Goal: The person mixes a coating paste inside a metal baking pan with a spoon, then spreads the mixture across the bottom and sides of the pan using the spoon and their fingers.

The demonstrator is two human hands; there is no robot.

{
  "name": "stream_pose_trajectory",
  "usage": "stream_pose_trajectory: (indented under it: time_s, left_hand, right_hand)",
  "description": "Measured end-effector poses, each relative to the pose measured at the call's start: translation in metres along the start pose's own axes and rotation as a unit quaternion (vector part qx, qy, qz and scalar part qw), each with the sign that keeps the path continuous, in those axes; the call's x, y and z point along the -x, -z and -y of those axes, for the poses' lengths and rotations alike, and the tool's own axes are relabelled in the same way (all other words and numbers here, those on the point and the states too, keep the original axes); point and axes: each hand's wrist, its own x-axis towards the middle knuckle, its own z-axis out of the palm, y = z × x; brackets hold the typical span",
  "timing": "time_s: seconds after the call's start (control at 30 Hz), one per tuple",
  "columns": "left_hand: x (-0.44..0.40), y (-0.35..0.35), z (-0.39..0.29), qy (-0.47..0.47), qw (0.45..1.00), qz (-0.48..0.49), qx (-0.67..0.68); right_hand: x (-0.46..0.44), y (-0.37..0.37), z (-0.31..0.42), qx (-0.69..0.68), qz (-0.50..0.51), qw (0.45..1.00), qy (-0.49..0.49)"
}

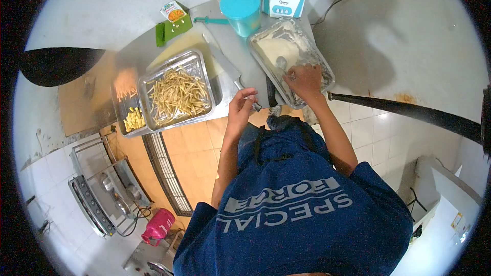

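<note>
Right hand (305, 80): fingers bunched over pale, clumped powder (273, 48), closure hidden | Left hand (241, 106): fingers loosely curled, slightly parted, beside knife handle (239, 84) | Powder: one rectangular clear-walled tray (257, 52), near surface (249, 64) edge; one spoon (281, 62) inside | Bare strip between tray and knife handle

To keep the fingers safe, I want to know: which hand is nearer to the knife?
Left. The left hand is at the knife's handle; the right hand is farther away, at the tray of white mixture.
</note>
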Motion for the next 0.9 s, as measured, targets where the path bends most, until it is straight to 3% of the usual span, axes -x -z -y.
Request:
stream_pose_trajectory:
  time_s: [0.07,0.1,0.47,0.6,0.7,0.77,0.9]
  left_hand:
    - [0.008,0.009,-0.005,-0.001,1.0,-0.018,0.008]
    - [-0.002,-0.026,0.012,0.007,0.999,-0.006,0.043]
    - [-0.004,-0.007,0.023,-0.041,0.998,-0.037,0.037]
    - [-0.004,-0.011,0.014,-0.023,0.996,-0.043,0.07]
    - [-0.006,-0.012,0.011,-0.002,0.997,-0.044,0.061]
    - [-0.014,-0.013,0.021,-0.023,0.999,-0.028,-0.002]
    - [-0.014,-0.035,-0.004,-0.04,0.994,0.029,-0.096]
  right_hand:
    - [-0.003,-0.005,0.015,0.013,-0.02,1.0,-0.008]
    - [0.0,0.01,-0.02,0.048,-0.008,0.999,-0.015]
    - [-0.017,-0.005,-0.008,0.069,-0.018,0.997,0.024]
    - [-0.022,0.007,-0.004,0.076,0.023,0.997,0.021]
    - [-0.022,0.019,-0.01,0.03,0.026,0.999,-0.018]
    - [-0.027,0.013,-0.03,-0.094,0.067,0.992,-0.06]
    - [-0.027,0.027,-0.034,-0.116,0.121,0.982,-0.089]
